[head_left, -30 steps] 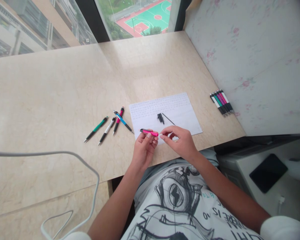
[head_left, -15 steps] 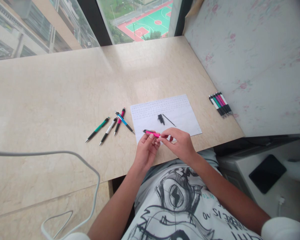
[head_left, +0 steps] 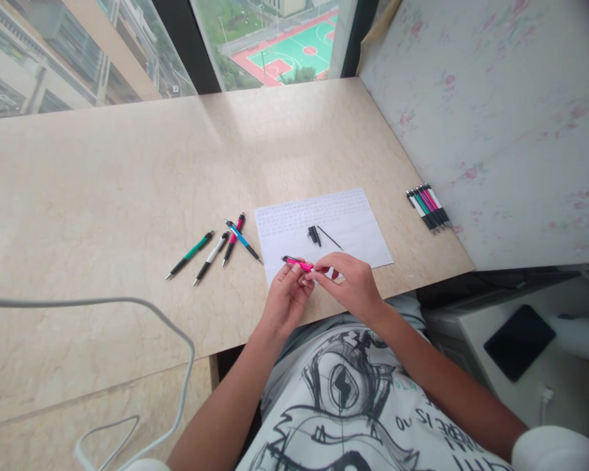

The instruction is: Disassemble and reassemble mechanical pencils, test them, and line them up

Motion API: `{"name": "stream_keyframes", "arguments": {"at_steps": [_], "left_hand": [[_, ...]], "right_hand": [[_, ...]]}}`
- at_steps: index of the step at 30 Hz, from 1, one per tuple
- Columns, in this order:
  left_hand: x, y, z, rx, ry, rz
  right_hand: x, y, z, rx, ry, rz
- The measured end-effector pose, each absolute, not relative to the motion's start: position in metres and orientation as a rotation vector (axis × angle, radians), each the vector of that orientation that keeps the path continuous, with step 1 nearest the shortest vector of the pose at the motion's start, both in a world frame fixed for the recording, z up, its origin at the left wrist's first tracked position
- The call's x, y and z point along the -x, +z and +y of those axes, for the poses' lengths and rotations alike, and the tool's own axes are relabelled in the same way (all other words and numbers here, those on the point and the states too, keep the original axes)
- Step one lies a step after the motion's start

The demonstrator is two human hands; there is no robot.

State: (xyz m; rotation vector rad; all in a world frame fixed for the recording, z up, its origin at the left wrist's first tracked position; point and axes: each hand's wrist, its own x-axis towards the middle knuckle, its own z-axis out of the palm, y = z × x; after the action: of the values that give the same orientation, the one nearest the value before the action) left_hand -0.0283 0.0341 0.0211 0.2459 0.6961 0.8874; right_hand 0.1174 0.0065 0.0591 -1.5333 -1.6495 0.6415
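Note:
My left hand [head_left: 290,296] is closed around a pink pen barrel [head_left: 299,264] with a black clip end, held low over the near edge of the paper. At the barrel's right end, the thumb and index finger of my right hand [head_left: 349,282] are pinched together; any small part between those fingertips is too small to make out. Just beyond my hands, a few short black pen parts [head_left: 315,235] lie on a written sheet of paper [head_left: 285,222]. Beside them is a thin black refill [head_left: 330,238].
Left of the paper lie a green pen [head_left: 190,255], a white pen [head_left: 211,259], a red-pink pen [head_left: 233,241] and a blue pen [head_left: 244,242], the last two crossed. Several pens [head_left: 428,208] form a row by the wall. A grey cable [head_left: 167,320] loops at lower left.
The view has shifted slightly. Both hands stay at the pink barrel, in almost the same pose, and the loose parts and pens lie as before.

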Motion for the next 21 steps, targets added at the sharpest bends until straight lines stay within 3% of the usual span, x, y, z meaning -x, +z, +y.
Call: {"name": "stream_keyframes", "arguments": {"at_steps": [14, 21], "left_hand": [[0.029, 0.023, 0.035, -0.207, 0.89, 0.699], [0.029, 0.024, 0.037, -0.195, 0.898, 0.682]], "right_hand": [[-0.126, 0.056, 0.005, 1.557, 0.552, -1.733], [-0.155, 0.041, 0.02, 2.06, 0.25, -1.779]]}}
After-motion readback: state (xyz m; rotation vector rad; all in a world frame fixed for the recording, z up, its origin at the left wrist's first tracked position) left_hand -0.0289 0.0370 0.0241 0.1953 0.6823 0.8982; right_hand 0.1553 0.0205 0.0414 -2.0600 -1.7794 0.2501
